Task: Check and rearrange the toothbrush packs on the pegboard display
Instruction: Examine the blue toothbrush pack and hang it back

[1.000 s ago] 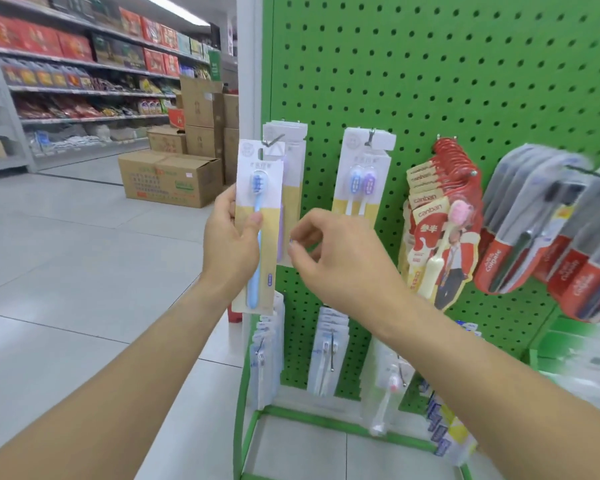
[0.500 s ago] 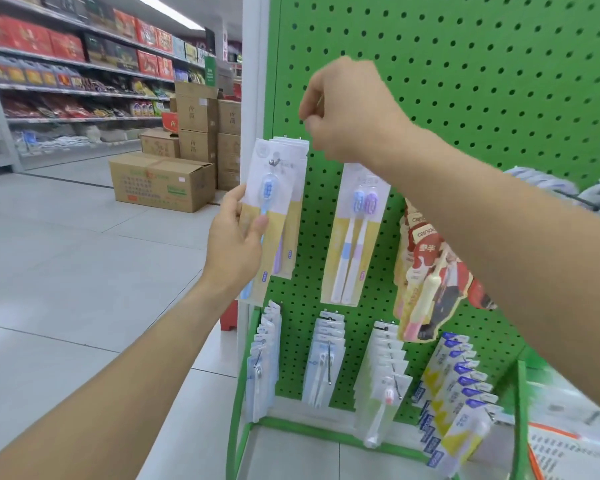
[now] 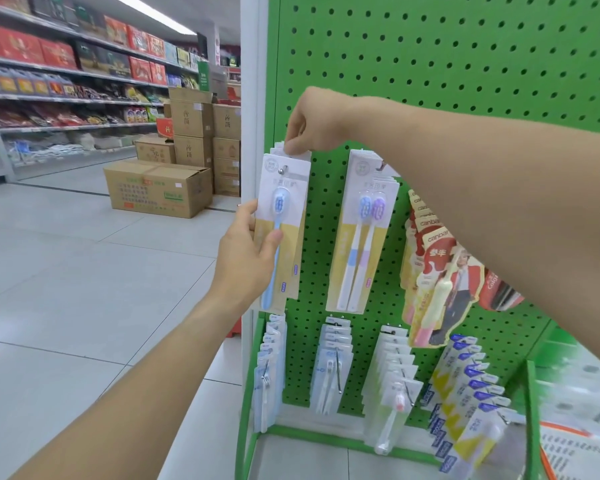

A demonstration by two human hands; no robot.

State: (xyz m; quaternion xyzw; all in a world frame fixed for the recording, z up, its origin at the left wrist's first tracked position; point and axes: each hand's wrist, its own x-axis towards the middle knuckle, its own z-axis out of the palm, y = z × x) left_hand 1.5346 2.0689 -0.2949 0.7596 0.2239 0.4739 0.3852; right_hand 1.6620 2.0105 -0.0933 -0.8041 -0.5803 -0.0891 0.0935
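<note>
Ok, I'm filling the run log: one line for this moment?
left hand grips blue toothbrush pack | right hand pinches its top at hook | pegboard

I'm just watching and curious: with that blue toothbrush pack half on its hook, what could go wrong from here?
1. The left hand grips the blue toothbrush pack by one edge only, so it may twist or slip off the hook tip.
2. The right hand pinches the card tops behind; pulling could bend them or drag those packs forward.
3. The right forearm crosses close to the red packs and may knock them swinging.
</note>
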